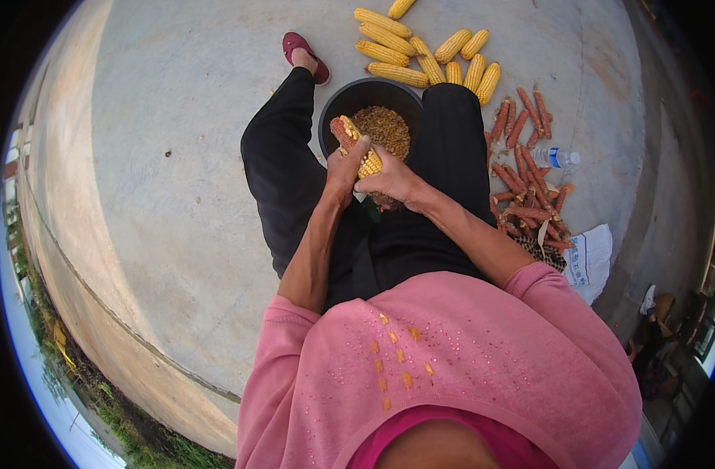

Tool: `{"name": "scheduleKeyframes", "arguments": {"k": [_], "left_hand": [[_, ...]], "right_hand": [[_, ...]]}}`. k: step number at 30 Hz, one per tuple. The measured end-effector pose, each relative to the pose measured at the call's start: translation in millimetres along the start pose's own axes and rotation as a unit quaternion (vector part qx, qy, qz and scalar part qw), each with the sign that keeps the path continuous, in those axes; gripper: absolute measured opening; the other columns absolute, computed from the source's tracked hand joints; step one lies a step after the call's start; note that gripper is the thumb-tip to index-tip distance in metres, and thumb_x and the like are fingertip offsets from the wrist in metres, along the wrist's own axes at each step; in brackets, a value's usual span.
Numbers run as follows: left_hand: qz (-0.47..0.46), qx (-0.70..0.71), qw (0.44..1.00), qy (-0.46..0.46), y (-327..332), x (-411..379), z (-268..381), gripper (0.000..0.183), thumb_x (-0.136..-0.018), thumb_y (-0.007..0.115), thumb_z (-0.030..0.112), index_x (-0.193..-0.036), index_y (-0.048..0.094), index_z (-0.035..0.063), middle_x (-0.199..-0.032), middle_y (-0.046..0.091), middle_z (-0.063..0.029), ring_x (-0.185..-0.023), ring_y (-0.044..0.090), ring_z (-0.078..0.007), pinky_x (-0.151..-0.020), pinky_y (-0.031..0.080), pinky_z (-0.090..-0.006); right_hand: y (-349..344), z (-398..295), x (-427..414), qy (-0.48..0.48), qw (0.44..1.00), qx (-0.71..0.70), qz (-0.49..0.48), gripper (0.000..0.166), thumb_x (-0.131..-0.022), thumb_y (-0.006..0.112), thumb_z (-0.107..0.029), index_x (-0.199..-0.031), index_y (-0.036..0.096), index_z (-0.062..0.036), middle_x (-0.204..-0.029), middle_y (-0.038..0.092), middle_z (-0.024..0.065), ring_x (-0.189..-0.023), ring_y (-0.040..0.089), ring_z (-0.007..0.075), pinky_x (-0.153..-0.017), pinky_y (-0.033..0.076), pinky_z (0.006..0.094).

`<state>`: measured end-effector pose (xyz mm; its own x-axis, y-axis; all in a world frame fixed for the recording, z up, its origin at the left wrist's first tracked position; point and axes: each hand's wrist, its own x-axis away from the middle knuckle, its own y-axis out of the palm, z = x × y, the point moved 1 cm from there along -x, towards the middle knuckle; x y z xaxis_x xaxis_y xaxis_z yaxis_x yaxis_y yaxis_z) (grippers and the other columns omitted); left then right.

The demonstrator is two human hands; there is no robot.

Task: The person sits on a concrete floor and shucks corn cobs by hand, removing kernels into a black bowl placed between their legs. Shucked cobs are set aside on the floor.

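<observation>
A partly shelled corn ear [357, 138] is gripped in both my hands, slanting over a dark bucket [329, 111]. Its upper left part is bare reddish cob, while yellow kernels still cover the lower right part. My left hand [343, 170] holds it from the left, with the thumb across its middle. My right hand [395, 179] closes around its lower right end. Below my right palm a reddish-brown rough piece [385, 200] shows, mostly hidden; I cannot tell whether it is another cob. Loose corn kernels [387, 126] lie in the bucket, between my knees.
Several whole yellow corn ears [387, 38] lie beyond the bucket. Right of my leg is a heap of bare cobs [530, 199], with a clear plastic bottle [554, 157] beside it. A white printed sack [589, 261] lies nearer. At far right a person's shoe [647, 300] shows.
</observation>
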<state>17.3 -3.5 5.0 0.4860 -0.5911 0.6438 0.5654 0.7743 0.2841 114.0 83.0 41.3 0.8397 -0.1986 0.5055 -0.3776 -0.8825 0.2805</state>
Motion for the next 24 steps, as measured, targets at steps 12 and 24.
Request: {"name": "scheduleKeyframes", "arguments": {"k": [12, 24], "left_hand": [[0.013, -0.046, 0.999, 0.012, -2.4, -6.3, -11.8, 0.034, -0.088, 0.063, 0.028, -0.108, 0.054, 0.0012, -0.089, 0.062, -0.0063, -0.076, 0.063, -0.0162, -0.071, 0.051, -0.0298], [-0.027, -0.048, 0.997, 0.052, -2.7, -1.7, -11.8, 0.053, -0.087, 0.063, 0.030, -0.124, 0.039, 0.0003, -0.105, 0.056, -0.0111, -0.090, 0.062, -0.0195, -0.078, 0.053, -0.0323]], "right_hand": [[1.8, 3.4, -1.4, -0.017, 0.999, 0.006, 0.029, 0.054, -0.066, 0.068, -0.009, -0.115, 0.045, -0.0018, -0.080, 0.055, 0.0049, -0.063, 0.056, 0.0131, -0.052, 0.046, 0.0273], [-2.0, -3.7, 3.2, -0.016, 0.996, 0.078, 0.024, 0.063, -0.065, 0.071, -0.008, -0.122, 0.042, -0.0032, -0.082, 0.056, 0.0078, -0.060, 0.056, 0.0151, -0.049, 0.045, 0.0288]]}}
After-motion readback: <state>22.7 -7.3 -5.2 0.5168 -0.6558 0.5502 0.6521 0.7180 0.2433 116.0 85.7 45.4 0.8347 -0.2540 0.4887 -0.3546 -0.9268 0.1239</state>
